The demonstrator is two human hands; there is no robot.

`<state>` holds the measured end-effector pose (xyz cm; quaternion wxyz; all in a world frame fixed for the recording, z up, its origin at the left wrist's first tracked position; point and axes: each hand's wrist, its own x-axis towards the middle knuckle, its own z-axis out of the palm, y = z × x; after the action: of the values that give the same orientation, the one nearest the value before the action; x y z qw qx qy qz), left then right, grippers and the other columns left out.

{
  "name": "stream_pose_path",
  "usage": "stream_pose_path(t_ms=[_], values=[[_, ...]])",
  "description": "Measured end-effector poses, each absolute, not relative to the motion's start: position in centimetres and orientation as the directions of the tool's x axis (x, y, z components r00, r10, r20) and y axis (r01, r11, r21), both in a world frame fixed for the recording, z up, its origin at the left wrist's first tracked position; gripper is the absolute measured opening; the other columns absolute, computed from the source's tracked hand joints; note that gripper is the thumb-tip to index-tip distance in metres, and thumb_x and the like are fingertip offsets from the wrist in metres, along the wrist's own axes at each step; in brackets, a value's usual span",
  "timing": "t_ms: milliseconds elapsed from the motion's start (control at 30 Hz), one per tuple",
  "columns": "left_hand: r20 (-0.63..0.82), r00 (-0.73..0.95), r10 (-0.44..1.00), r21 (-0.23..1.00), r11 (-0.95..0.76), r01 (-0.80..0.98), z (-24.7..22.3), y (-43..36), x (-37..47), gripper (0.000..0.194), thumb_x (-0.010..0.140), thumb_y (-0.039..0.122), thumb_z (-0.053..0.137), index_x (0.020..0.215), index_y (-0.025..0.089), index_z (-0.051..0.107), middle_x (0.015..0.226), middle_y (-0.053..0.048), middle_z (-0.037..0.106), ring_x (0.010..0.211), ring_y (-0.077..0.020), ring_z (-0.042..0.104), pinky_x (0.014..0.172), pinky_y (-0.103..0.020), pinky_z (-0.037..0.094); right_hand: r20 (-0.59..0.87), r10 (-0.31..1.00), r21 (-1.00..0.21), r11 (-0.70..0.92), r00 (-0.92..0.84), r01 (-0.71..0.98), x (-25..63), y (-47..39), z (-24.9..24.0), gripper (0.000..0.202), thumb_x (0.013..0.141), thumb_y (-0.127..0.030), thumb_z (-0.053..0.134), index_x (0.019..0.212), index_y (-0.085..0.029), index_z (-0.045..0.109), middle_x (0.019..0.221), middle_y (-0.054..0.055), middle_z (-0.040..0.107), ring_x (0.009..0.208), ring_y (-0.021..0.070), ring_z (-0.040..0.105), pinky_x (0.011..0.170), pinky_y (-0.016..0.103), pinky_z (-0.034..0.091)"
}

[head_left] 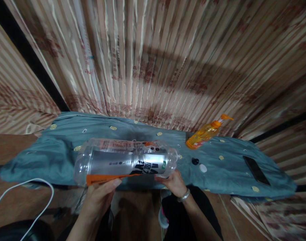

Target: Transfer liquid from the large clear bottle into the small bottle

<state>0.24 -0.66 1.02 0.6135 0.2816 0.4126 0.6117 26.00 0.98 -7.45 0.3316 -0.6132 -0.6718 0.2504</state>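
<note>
Large clear bottle lay on its side in both hands, over the near part of the cloth-covered counter, base toward the left, neck toward the right. No liquid showed through the wall; judged light for its bulk. Wall looked thin, likely to dent under a squeeze rather than crack; glossy surface probably slippery. Best hold judged: a gentle wrap on the lower body, a second at the stiffer shoulder. Left hand: thumb lay against the orange label band toward the base; remaining fingers mostly hidden below, spread could not be told. Right hand: fingers gripped the shoulder from the near side, just beside the neck, some tips hidden.
</note>
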Motion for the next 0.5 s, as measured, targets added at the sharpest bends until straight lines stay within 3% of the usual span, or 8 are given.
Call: stream_pose_path(t_ms=[100, 267, 500], values=[[-0.175, -0.111, 0.978, 0.843, 0.090, -0.531, 1.16, -0.72, 0.31, 0.012, 0.056, 0.021, 0.081, 0.069, 0.021, 0.078, 0.076, -0.003, 0.080, 0.080, -0.0250, 0.075, 0.085, -0.036, 0.059, 0.118, 0.992, -0.757, 0.119, -0.045, 0.642, 26.08, 1.05, -7.50, 0.027, 0.068, -0.034, 0.078, 0.091, -0.019, 0.074, 0.090, 0.006, 0.078, 0.088, 0.0290, 0.073, 0.084, 0.041, 0.057], [-0.154, -0.085, 0.984, 0.851, 0.089, -0.518, 0.96, -0.54, 0.15, 0.014, 0.054, 0.025, 0.085, 0.066, 0.022, 0.078, 0.075, -0.004, 0.080, 0.078, -0.0263, 0.075, 0.083, -0.036, 0.060, 0.121, 0.990, -0.755, 0.136, -0.067, 0.641, 26.10, 1.09, -7.52, 0.024, 0.070, -0.035, 0.077, 0.087, -0.019, 0.075, 0.085, 0.005, 0.078, 0.086, 0.0288, 0.073, 0.083, 0.041, 0.058], [-0.199, -0.138, 0.970, 0.845, 0.099, -0.525, 1.46, -0.65, 0.48, 0.030, 0.053, 0.024, 0.084, 0.082, 0.022, 0.079, 0.073, -0.002, 0.079, 0.081, -0.0284, 0.075, 0.087, -0.040, 0.059, 0.126, 0.990, -0.755, 0.137, -0.064, 0.641, 26.19, 1.12, -7.44, 0.026, 0.069, -0.036, 0.078, 0.089, -0.020, 0.074, 0.088, 0.006, 0.078, 0.090, 0.0296, 0.072, 0.085, 0.042, 0.057]])
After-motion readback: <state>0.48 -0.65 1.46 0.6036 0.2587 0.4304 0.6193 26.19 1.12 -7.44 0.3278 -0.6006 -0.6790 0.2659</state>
